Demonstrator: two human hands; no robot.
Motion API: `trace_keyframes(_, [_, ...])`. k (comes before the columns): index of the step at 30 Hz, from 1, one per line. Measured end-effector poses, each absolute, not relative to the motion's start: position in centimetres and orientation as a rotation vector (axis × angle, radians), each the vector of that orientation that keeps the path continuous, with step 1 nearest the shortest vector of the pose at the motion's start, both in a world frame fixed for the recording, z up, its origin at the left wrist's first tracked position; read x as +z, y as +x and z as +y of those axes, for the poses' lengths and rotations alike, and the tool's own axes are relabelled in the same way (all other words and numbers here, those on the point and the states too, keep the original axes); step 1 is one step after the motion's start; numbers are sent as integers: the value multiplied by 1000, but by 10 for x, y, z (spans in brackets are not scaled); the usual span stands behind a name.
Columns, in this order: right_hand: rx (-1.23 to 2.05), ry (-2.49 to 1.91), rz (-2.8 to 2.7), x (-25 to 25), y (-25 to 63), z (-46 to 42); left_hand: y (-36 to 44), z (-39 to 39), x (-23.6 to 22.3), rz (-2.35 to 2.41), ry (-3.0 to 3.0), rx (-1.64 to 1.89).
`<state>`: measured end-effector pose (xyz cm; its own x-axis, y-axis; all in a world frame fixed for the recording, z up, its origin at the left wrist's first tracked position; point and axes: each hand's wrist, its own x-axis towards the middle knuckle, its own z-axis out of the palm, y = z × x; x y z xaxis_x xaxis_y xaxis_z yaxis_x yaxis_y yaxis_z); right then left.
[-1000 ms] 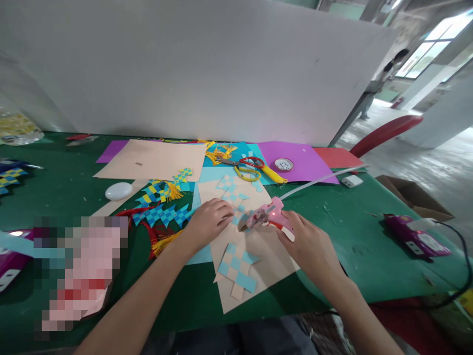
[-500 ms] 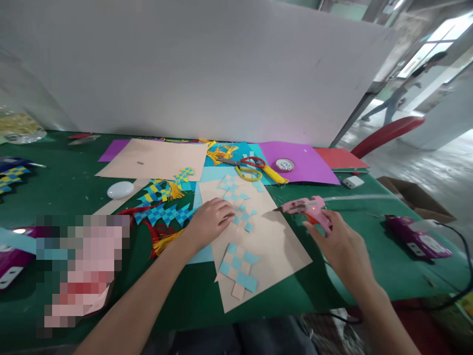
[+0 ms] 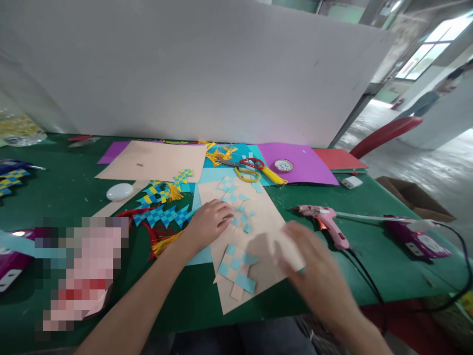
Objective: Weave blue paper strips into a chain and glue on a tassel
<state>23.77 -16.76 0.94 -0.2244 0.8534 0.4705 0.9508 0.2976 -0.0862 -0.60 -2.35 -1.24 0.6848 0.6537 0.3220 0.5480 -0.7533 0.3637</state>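
My left hand (image 3: 212,222) rests on the beige paper sheet (image 3: 275,241), its curled fingers closed at the edge of a small woven paper fish (image 3: 242,219) in light blue and beige. My right hand (image 3: 314,266), smeared by motion, hovers over the sheet's right side with thumb and fingers apart and nothing in it. To its right a pink glue gun (image 3: 327,222) lies on the green table, its nozzle facing left and a glue stick out the back. A larger woven paper fish (image 3: 238,268) lies near the sheet's front, and another woven piece (image 3: 229,186) lies farther back.
Red-and-yellow-handled scissors (image 3: 254,167) and a small dish (image 3: 284,165) lie behind the sheet. Blue woven fish (image 3: 162,216) with tassels lie left, near a white oval object (image 3: 119,192). A purple device (image 3: 417,239) and the gun's black cord (image 3: 364,271) are at right.
The glue gun has left my right hand and now lies on the table. That hand has moved left over the sheet. My left hand stays in place.
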Motion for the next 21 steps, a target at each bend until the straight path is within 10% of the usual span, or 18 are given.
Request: trace_keyframes(21, [-264, -886, -2364, 12, 206, -180, -8, -25, -12, 943, 2643, 635])
